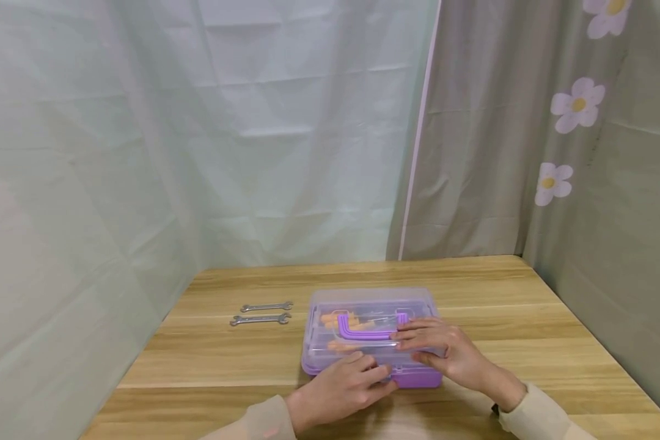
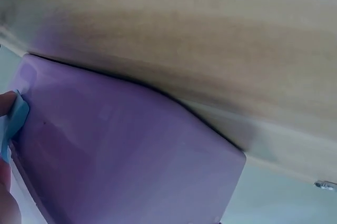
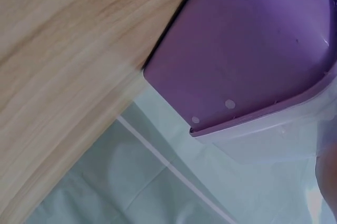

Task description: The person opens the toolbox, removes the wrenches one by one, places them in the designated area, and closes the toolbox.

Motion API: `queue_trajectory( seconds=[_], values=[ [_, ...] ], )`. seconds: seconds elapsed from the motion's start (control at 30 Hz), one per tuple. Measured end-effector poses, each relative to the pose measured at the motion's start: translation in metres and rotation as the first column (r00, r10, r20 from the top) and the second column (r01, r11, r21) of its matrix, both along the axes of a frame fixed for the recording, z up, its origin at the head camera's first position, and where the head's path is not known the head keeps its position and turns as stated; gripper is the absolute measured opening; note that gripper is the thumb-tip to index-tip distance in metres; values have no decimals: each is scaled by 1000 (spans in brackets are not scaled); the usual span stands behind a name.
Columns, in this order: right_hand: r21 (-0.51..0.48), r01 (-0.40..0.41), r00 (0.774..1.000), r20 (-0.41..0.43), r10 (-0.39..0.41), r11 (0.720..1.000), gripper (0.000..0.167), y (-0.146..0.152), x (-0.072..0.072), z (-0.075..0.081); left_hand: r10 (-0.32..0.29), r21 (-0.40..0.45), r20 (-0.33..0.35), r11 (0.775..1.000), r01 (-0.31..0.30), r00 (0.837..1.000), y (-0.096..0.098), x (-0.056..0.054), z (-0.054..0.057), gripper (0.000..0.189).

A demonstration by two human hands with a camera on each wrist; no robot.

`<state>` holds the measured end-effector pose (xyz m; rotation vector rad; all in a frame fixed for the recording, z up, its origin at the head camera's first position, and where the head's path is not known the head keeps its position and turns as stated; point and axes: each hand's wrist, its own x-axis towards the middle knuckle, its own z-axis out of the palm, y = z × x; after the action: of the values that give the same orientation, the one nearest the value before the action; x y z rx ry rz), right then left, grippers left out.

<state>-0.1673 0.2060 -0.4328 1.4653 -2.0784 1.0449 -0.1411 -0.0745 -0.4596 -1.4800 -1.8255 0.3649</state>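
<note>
A purple toolbox (image 1: 418,378) with a clear lid (image 1: 374,297) and a purple carry handle (image 1: 363,335) sits on the table. Through the lid show several orange-handled tools (image 1: 342,346). My left hand (image 1: 348,388) is at the front of the box, its fingers curled. In the left wrist view, finger and thumb pinch a light blue latch (image 2: 19,114) on the box front. The right hand (image 1: 448,353) rests on the lid's right side with fairly straight fingers, the tips by the handle. The lid lies down over the base.
Two open-ended wrenches, an upper one (image 1: 266,307) and a lower one (image 1: 261,319), lie side by side left of the box. The wooden table (image 1: 198,366) is bounded by pale curtains (image 1: 308,153) at the back and sides.
</note>
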Motion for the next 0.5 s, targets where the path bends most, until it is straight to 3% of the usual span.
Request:
queue_trajectory(
  seconds=[0.27, 0.5],
  values=[
    [21, 8, 1000, -1, -8, 1000, 46, 2, -1, 0, -2, 13, 19, 1000, 2, 1000, 1, 1, 1, 32],
    [23, 19, 1000, -17, -18, 1000, 45, 1, -2, 0, 9, 13, 78, 1000, -10, 997, 1, 1, 1, 32]
  ],
)
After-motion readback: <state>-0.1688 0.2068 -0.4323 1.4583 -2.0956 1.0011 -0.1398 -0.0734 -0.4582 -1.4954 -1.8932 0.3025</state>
